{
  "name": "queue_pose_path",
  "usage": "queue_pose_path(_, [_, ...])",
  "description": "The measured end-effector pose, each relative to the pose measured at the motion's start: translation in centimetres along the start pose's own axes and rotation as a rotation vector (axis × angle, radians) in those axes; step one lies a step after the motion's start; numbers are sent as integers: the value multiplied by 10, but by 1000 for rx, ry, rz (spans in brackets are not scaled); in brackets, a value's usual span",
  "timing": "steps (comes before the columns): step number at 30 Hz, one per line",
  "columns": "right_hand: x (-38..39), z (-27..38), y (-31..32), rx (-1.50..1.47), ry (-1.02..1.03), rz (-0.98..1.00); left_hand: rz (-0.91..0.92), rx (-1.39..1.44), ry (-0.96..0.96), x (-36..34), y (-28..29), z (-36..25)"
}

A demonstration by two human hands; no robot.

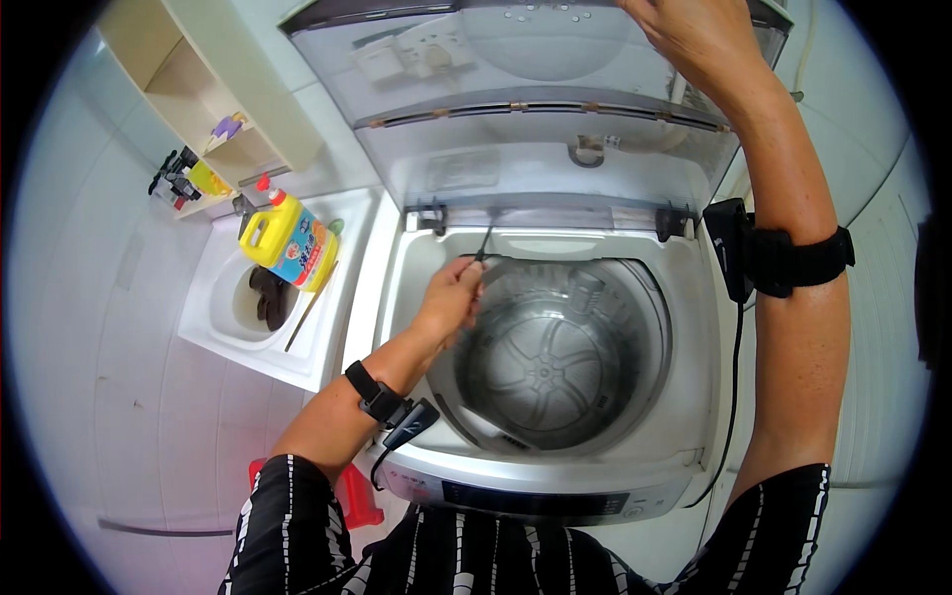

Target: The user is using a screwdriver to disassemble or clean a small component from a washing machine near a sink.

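Dark thin brush [485,243] in left-hand [451,296] grip

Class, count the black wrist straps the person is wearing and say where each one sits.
2. One black strap is on the left wrist, by the washer's front left corner. The other black strap is on the raised right forearm, beside the open lid.

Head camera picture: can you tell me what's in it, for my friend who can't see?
A person's left hand holds a thin dark tool over an open washing machine's empty steel drum, while the right hand holds up the lid. A yellow detergent jug stands by a small sink.
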State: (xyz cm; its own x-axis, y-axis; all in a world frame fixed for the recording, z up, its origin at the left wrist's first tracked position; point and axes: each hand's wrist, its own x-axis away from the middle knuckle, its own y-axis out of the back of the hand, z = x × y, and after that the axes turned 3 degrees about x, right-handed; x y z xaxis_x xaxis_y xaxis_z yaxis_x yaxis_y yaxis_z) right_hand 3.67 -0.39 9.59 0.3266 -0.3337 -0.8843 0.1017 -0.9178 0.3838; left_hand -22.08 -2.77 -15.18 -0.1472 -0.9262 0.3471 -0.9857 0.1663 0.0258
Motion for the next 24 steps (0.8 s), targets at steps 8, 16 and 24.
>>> queue_pose_path(8, [-2,11,7,-1,-10,26,102,3,38,2,-11,-9])
queue_pose_path(16, [-4,15,3,89,-50,32,234,-19,78,-5,-4,-16])
queue_pose_path(24, [-7,28,11,45,-72,16,-83,112,23,7,11,-4])
